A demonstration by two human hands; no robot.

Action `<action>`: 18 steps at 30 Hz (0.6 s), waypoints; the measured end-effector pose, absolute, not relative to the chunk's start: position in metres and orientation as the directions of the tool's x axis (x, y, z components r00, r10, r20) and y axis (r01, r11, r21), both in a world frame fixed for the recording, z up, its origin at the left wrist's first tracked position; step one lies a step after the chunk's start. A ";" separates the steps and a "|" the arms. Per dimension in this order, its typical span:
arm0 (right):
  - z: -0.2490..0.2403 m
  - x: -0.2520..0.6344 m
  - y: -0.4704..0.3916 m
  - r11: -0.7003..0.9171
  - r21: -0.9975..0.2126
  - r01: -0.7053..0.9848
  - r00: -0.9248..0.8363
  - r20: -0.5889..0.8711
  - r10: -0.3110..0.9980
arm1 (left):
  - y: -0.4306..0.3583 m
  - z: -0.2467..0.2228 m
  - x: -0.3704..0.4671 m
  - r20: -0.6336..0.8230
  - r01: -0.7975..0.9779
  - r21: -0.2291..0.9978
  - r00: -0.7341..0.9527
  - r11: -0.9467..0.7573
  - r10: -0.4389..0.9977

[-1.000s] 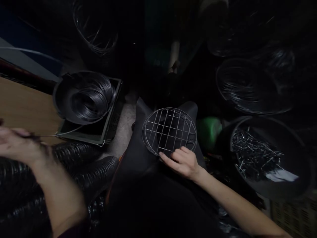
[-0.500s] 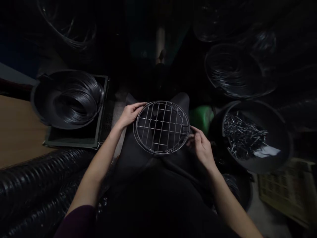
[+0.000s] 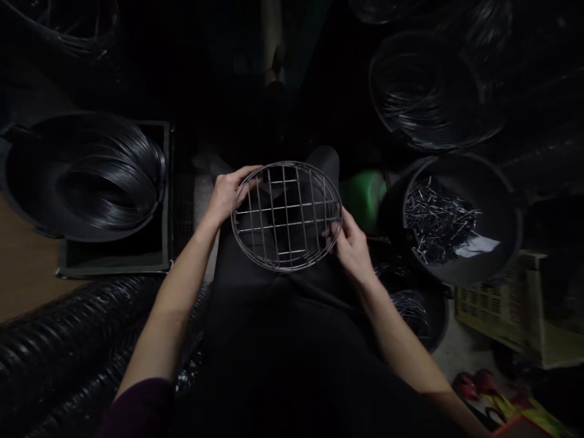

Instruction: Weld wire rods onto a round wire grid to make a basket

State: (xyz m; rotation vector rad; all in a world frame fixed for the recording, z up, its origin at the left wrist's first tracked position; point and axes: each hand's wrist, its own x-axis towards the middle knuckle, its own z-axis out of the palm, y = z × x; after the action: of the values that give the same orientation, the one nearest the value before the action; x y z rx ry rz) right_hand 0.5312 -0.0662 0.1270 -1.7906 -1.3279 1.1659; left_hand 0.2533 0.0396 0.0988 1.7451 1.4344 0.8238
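A round metal wire rack (image 3: 287, 207) with crossing bars inside its rim is held above my lap. My left hand (image 3: 229, 193) grips the rim at the upper left, fingers partly behind the wires. On the right side of the rim, my right hand (image 3: 351, 240) has its fingers wrapped round the edge, some of them seen through the wires. Dark trousers (image 3: 246, 267) lie beneath the rack.
At left, a black tub (image 3: 36, 201) with coiled wire (image 3: 114, 176) rests on a crate (image 3: 114, 264). At right are a tub (image 3: 506, 225) of short metal pieces (image 3: 438, 222), a green object (image 3: 365, 194), a yellowish crate (image 3: 497, 307) and coiled wire (image 3: 410, 112).
The rack has risen in view, shifted slightly left and tilted. My right hand has closed round its rim from a looser touch. The surroundings have shifted left and mostly upward in view.
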 end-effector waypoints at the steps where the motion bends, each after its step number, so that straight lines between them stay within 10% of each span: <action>1: 0.127 0.534 -0.055 -0.267 -0.859 0.438 0.102 -0.248 0.963 | 0.035 0.097 0.252 0.044 0.527 0.845 0.100 -0.090 0.994; 18: 0.097 0.548 -0.030 -0.140 -0.808 0.573 0.129 -0.079 0.988 | 0.020 0.076 0.245 0.056 0.511 0.858 0.007 -0.052 0.998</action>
State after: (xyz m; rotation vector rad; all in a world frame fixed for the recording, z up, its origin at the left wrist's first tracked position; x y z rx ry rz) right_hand 0.5476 -0.0303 0.0971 -1.7905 -1.5086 0.8585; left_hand 0.2454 0.0200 0.0755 1.6357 1.5732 0.9541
